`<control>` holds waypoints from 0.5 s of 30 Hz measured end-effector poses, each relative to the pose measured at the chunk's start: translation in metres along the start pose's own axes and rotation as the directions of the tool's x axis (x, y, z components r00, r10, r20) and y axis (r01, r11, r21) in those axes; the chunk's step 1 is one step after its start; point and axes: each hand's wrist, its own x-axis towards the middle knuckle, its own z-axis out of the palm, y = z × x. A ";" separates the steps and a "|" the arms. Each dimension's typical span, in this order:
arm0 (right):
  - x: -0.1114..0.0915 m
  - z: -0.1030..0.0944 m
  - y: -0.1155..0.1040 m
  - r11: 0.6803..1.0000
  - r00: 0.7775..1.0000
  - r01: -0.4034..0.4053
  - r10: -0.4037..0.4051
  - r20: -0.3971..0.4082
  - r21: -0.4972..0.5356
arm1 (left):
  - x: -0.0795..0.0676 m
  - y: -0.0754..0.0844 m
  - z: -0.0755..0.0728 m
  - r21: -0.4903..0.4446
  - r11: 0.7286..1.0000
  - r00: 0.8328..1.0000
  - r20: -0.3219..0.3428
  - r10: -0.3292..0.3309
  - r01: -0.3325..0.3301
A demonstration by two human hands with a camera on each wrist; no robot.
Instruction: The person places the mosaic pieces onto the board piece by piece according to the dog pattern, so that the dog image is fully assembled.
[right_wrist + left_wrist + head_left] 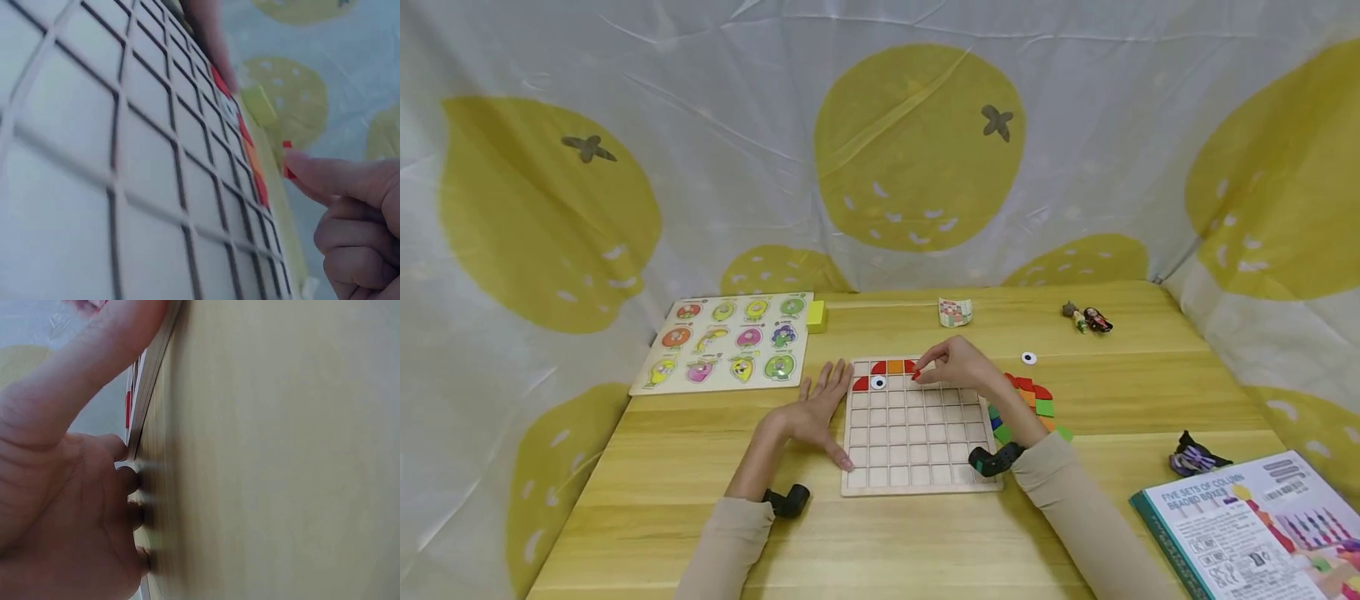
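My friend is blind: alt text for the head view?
A person's right hand pinches a small red tile over a pale wooden grid board, their left hand spread at its left edge. Red, orange and eye-patterned tiles lie in upper cells.

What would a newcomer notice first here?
Probably the big yellow fruit prints on the pale cloth behind the table. Next, the wooden grid board mid-table: the right hand pinches a red piece near its far side, while the left hand lies spread at its left edge. A white eye piece stares up from near the board's far-left corner.
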 end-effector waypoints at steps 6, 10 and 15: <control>0.018 0.034 -0.008 1.000 0.999 0.026 -0.026 -0.040 0.002 | -0.001 -0.001 -0.001 -0.005 1.000 1.000 -0.016 -0.001 0.001; 0.023 0.041 -0.006 0.999 0.998 0.036 -0.036 -0.053 0.001 | -0.001 -0.001 -0.001 -0.001 1.000 1.000 -0.017 0.001 -0.001; 0.024 0.042 -0.004 0.999 0.998 0.034 -0.035 -0.045 -0.022 | -0.001 -0.001 0.000 0.000 1.000 1.000 -0.012 0.004 -0.004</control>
